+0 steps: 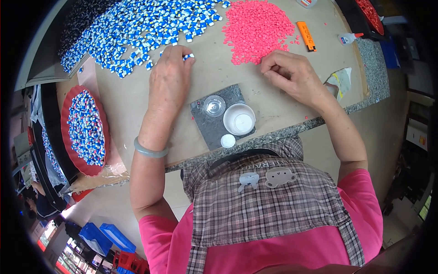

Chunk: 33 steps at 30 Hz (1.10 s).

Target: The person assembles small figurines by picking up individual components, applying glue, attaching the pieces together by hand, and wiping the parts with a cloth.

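My left hand [172, 73] is at the near edge of a wide heap of small blue-and-white pieces [150, 23]. Its fingers are closed, with one blue-and-white piece [188, 56] showing at the thumb and fingertips. Beside the lower right edge of a heap of small pink pieces [255, 27], my right hand [292, 75] has its fingers curled and pressed together; whatever they hold is hidden. Between my forearms lies a dark square slab [207, 125]. On it are a clear round dish [214, 106], a white bowl [232, 109] with a smaller white round inside, and a small white cap [227, 140].
A red fluted tray [104, 132] of finished-looking blue, white and pink pieces stands at the left. An orange box cutter [305, 36] and a small glue bottle [349, 38] lie at the right. The speckled stone table edge [292, 130] runs before my apron.
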Available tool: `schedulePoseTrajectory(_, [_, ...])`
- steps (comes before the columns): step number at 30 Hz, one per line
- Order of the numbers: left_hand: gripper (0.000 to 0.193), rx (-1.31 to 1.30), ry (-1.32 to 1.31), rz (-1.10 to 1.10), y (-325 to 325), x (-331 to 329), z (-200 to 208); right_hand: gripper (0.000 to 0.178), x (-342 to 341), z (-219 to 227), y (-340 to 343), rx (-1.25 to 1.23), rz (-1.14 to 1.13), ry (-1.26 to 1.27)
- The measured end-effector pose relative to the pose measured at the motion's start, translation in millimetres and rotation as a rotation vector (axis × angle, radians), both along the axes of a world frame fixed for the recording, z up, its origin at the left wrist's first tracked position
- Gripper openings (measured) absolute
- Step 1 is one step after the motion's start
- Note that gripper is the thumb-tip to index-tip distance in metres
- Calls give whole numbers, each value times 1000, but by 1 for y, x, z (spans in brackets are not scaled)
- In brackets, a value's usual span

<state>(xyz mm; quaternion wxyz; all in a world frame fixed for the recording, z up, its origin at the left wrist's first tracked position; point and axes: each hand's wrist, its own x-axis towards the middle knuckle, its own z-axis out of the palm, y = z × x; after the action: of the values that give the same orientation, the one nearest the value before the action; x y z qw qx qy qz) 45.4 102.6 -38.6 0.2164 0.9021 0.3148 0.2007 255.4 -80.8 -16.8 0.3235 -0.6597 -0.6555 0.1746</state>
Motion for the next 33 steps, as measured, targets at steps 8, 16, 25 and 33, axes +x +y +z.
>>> schedulePoseTrajectory(8, [13,-37,22,-50,4,-6,3,4,-12,7,-7,-304,-116,822])
schedulePoseTrajectory(16, [13,-80,5,-28,3,-10,4,10,-17,5,-8,-310,-57,1015])
schedulePoseTrajectory(25, [17,-114,-59,29,2,-21,8,6,-18,5,-13,-247,-37,970])
schedulePoseTrajectory(33, [17,-423,-309,52,-7,-34,11,8,-21,14,-15,-344,-52,1022])
